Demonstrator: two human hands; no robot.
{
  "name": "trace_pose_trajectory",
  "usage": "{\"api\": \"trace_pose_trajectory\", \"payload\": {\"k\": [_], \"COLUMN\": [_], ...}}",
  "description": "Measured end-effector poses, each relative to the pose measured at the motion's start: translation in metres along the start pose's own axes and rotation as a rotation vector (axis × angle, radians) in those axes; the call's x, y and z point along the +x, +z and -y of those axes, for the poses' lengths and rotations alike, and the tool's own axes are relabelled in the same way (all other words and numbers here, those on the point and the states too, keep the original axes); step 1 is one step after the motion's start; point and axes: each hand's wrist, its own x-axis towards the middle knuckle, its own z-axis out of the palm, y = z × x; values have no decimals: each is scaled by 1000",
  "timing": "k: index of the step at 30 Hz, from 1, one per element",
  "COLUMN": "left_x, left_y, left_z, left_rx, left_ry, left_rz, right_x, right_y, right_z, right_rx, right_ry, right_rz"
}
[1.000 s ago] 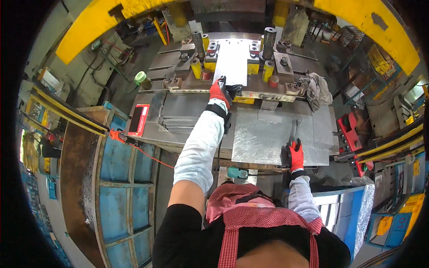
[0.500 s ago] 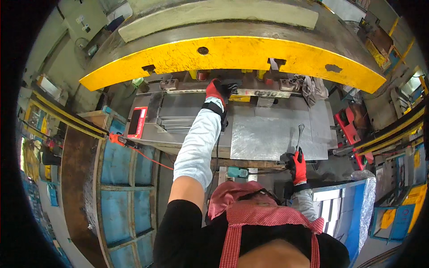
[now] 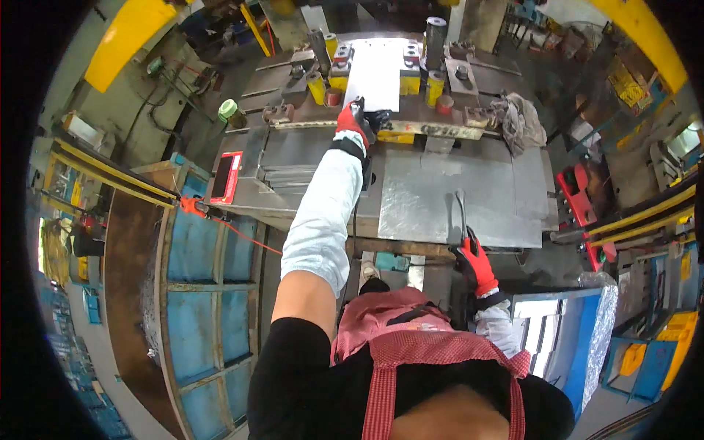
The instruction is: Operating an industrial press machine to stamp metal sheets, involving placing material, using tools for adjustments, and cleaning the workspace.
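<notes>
Head view, clock positions read from its centre. Item: one bright, pale sheet [image 3: 375, 73], rectangular, lying flat at twelve o'clock. At its near left corner: the left hand [image 3: 356, 121], gloved in red with dark fingers, forearm reaching forward; whether the fingers pinch the edge or merely press against it cannot be told. Item: one slim grey hand tool [image 3: 460, 209], head pointing toward twelve, its near end gripped in the closed right hand [image 3: 478, 268], likewise gloved, toward four o'clock. Under the tool's head: one broad grey metal plate [image 3: 418, 205], at three; contact between the two cannot be told. Flanking the sheet: a left yellow cylinder [image 3: 316, 88], between eleven and twelve, and a right yellow cylinder [image 3: 434, 86], at one. Further out: a stack of grey sheets [image 3: 290, 177], at ten; a red-bordered dark panel [image 3: 224, 178], between nine and ten; a rumpled grey cloth [image 3: 521, 121], at two; a red container [image 3: 577, 194], at three; a blue-panelled frame [image 3: 192, 271], at eight. Worn: one red checked apron [image 3: 440, 345], at five.
</notes>
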Motion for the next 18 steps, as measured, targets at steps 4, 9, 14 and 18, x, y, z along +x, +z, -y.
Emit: {"api": "trace_pose_trajectory", "payload": {"k": [4,9,14,18], "left_x": [-6,-6,-11,-13], "left_y": [-6,0,-3,-11], "left_z": [-6,-5,-9,-12], "left_rx": [26,25,-46,-28], "left_ry": [-74,-108,-142,-93], "left_rz": [43,0,13,51], "right_x": [-5,15,99,180], "right_y": [8,41,98,172], "right_z": [16,64,145,224], "right_rx": [-403,-357,-418,-191], "right_ry": [-294,-367,-575,-420], "right_rz": [12,170,206,403]}}
